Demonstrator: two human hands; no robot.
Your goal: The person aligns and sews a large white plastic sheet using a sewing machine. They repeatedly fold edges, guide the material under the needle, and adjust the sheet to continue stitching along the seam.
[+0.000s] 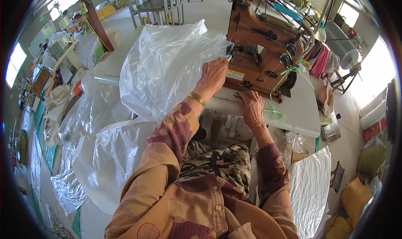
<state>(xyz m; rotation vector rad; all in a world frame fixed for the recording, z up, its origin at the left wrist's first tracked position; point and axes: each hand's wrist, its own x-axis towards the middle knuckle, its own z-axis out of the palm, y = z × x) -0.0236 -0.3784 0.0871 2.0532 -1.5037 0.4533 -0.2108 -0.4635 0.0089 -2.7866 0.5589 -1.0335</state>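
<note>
A brown industrial sewing machine (264, 50) stands on a pale table, its needle end facing left. My left hand (214, 75), with a gold watch band at the wrist, is closed on the edge of a clear plastic sheet (163, 63) right beside the needle area. The sheet spreads crumpled over the table to the left. My right hand (251, 107) rests at the table's near edge, just in front of the machine's base. Its fingers are curled together, with a small dark tip showing at them; what that is, I cannot make out.
More plastic sheeting (113, 155) hangs off the table at left. A white sheet (310, 188) lies at lower right. Green string (276, 112) trails over the worktable (299, 124). A metal chair (155, 4) stands behind; a large roll (341, 44) is at the right.
</note>
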